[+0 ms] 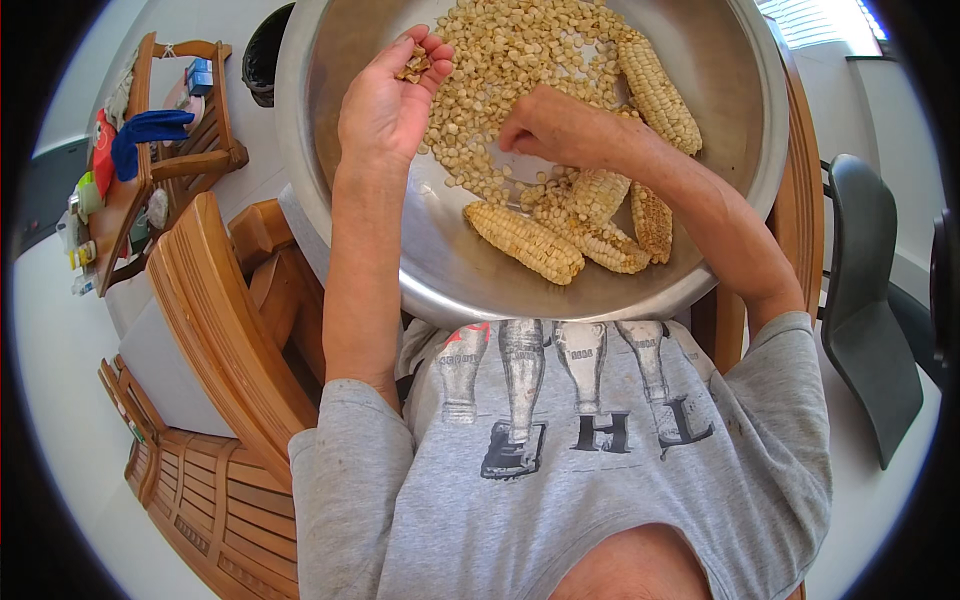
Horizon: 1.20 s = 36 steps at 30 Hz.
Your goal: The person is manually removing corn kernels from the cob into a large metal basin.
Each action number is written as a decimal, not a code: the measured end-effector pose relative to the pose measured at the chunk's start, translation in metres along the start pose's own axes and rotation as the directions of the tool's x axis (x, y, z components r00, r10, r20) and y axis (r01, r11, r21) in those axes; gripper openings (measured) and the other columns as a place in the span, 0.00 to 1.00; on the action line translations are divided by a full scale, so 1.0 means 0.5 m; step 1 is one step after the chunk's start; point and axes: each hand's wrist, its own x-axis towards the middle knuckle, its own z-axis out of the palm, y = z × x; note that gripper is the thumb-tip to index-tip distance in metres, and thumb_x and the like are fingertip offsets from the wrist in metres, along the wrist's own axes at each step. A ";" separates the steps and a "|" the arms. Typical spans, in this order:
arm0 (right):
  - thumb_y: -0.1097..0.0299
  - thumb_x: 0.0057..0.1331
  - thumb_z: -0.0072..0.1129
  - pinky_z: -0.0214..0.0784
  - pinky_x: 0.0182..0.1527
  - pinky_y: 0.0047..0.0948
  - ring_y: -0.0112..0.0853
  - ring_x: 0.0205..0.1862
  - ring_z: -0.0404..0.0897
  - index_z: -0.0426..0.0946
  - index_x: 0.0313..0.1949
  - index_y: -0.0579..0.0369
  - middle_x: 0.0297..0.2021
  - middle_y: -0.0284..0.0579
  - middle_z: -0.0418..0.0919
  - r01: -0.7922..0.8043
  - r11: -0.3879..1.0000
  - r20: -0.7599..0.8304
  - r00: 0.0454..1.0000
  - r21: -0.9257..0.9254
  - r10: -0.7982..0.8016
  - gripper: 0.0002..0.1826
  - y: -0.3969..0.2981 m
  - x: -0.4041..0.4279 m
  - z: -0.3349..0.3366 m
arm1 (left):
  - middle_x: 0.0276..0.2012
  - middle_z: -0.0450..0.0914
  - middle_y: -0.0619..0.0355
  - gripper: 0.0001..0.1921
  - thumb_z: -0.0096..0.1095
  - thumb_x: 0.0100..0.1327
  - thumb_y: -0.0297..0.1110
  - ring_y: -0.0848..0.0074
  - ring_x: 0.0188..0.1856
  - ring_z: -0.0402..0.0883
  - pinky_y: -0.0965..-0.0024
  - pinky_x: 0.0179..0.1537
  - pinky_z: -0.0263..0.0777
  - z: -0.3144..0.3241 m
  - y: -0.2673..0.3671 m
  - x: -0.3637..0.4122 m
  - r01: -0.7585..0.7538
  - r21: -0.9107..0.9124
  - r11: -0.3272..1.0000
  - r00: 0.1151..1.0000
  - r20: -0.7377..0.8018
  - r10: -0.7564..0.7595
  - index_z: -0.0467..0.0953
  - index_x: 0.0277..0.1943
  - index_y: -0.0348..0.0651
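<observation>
Cupped palm up at the left side of a wide metal basin, my left hand holds a few brownish corn kernels. My right hand is over the middle of the basin, fingers curled down near the loose pale kernels. Its fingertips are turned away, so whether it pinches anything is hidden. One whole dried corn cob leans by the right wall. Below my right wrist lie another cob, some partly stripped cobs and a browner cob.
A wooden armchair stands close on the left, with a slatted wooden bench behind it. Farther left, a wooden table carries a blue cloth. A black bin touches the basin's outline. On the right is a dark chair.
</observation>
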 end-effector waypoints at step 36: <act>0.73 0.56 0.51 0.65 0.29 0.33 0.33 0.22 0.73 0.73 0.43 0.54 0.21 0.49 0.75 -0.072 0.997 -0.008 0.997 0.008 0.072 0.14 -0.006 -0.016 -0.028 | 0.36 0.72 0.49 0.10 0.48 0.62 0.26 0.67 0.38 0.73 0.71 0.41 0.71 0.005 0.006 -0.010 0.007 -0.016 1.000 1.000 0.012 -0.007 0.68 0.43 0.27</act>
